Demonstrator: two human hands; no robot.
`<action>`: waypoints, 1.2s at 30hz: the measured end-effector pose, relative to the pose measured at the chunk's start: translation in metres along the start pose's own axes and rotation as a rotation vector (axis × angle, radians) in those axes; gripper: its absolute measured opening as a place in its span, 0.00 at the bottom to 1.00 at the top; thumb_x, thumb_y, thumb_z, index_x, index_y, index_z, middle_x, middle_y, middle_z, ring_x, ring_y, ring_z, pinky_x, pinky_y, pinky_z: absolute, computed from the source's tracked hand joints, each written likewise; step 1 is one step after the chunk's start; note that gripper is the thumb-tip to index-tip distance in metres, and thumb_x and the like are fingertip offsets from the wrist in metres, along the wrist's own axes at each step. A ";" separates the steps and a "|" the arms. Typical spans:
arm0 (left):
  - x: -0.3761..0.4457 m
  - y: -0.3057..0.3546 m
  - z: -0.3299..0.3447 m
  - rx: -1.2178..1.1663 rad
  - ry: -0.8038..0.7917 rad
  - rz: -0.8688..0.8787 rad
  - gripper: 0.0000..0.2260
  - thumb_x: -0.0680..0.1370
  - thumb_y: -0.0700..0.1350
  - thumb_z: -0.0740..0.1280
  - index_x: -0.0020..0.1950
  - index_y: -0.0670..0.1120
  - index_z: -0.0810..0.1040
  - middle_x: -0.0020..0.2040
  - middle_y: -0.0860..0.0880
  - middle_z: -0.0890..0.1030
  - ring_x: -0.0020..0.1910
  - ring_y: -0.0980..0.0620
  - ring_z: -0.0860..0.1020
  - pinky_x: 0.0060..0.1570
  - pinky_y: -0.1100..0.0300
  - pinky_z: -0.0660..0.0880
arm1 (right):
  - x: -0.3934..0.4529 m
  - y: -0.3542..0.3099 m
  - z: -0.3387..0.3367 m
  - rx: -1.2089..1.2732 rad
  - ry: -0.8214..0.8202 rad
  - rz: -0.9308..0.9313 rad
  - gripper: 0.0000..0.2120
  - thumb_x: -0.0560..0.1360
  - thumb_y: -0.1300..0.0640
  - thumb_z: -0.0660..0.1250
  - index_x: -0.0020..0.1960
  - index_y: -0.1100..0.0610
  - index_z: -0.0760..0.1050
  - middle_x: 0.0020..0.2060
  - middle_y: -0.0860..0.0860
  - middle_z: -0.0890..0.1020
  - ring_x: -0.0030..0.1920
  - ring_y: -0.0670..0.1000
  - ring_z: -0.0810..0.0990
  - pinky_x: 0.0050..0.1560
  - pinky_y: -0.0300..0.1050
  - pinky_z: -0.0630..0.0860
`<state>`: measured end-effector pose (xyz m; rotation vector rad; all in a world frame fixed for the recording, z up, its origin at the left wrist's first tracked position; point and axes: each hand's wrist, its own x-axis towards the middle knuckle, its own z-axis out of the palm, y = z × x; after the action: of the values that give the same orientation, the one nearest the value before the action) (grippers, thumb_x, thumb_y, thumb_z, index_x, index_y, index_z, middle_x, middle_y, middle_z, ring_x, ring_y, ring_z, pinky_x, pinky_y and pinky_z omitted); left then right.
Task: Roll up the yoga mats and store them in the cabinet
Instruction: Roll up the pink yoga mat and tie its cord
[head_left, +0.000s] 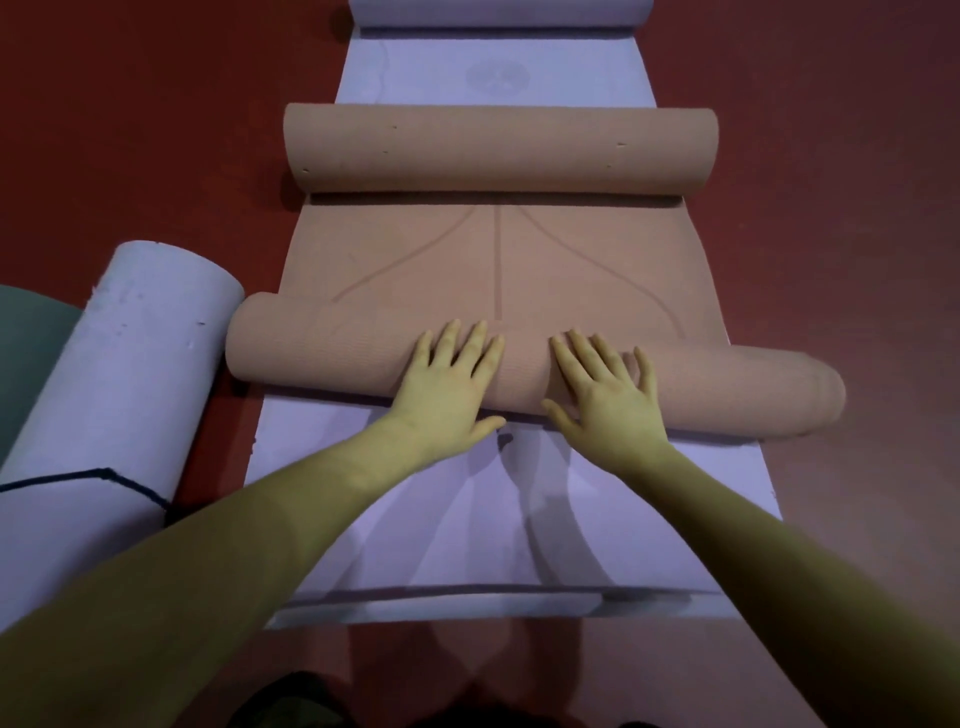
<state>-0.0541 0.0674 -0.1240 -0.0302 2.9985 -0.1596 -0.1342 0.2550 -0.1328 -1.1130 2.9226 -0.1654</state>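
With the left hand (447, 387) and right hand (605, 400) pressing flat, fingers extended, on the half-rolled tan yoga mat (493, 260), the lavender mat beneath (519, 519) remains unrolled; one rolled lavender mat (119, 389) awaits storage.

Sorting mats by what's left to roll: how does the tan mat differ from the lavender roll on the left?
The tan mat is half rolled, curled at both ends with a flat middle; the lavender roll is fully rolled. Both hands, left and right, press the tan mat; nothing touches the lavender roll. Both lie on the red floor.
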 end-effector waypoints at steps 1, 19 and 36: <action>0.007 -0.003 -0.004 0.004 -0.026 -0.002 0.42 0.76 0.65 0.59 0.79 0.45 0.43 0.79 0.43 0.48 0.76 0.38 0.50 0.72 0.42 0.49 | 0.002 0.000 -0.001 -0.011 0.027 -0.007 0.29 0.74 0.46 0.66 0.72 0.57 0.68 0.70 0.54 0.71 0.69 0.60 0.70 0.66 0.66 0.61; 0.088 -0.036 -0.017 0.007 -0.118 -0.058 0.51 0.69 0.62 0.72 0.78 0.47 0.44 0.78 0.44 0.52 0.76 0.40 0.52 0.70 0.36 0.51 | 0.084 0.035 -0.002 -0.147 -0.112 -0.057 0.53 0.64 0.35 0.72 0.78 0.50 0.47 0.76 0.53 0.57 0.75 0.56 0.55 0.70 0.67 0.49; 0.032 -0.008 -0.009 -0.008 -0.011 0.044 0.44 0.70 0.62 0.70 0.77 0.45 0.54 0.73 0.44 0.64 0.68 0.42 0.65 0.68 0.45 0.59 | 0.024 0.038 -0.003 -0.138 0.028 -0.216 0.48 0.45 0.40 0.82 0.60 0.62 0.78 0.51 0.59 0.82 0.46 0.60 0.82 0.45 0.51 0.80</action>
<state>-0.0868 0.0598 -0.1183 0.0332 2.9863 -0.1423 -0.1770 0.2675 -0.1326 -1.4575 2.8686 0.0202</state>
